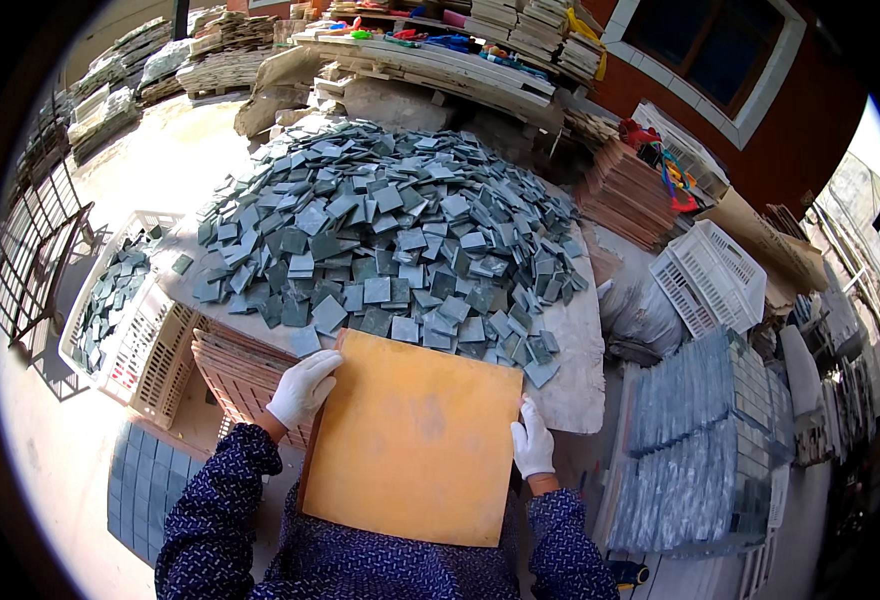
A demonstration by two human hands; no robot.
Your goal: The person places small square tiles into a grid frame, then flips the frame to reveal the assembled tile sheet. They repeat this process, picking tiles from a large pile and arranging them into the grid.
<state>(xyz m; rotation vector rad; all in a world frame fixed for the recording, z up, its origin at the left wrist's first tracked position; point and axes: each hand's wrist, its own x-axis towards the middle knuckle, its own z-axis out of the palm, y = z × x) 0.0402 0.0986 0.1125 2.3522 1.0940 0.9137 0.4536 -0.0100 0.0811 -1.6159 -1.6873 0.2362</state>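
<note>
I hold a square orange board (415, 440) flat in front of me, its far edge at the near edge of a stone table (575, 385). My left hand (303, 388), in a white glove, grips the board's far left corner. My right hand (532, 442), also gloved, grips its right edge. A large heap of small grey-green square tiles (390, 230) covers the table just beyond the board.
A white plastic crate (150, 350) holding some tiles stands left of the table, with a stack of reddish grid trays (245, 375) beside it. Assembled tile sheets (695, 440) are stacked at right, another sheet (145, 480) lies lower left. A white crate (710, 275) sits at right.
</note>
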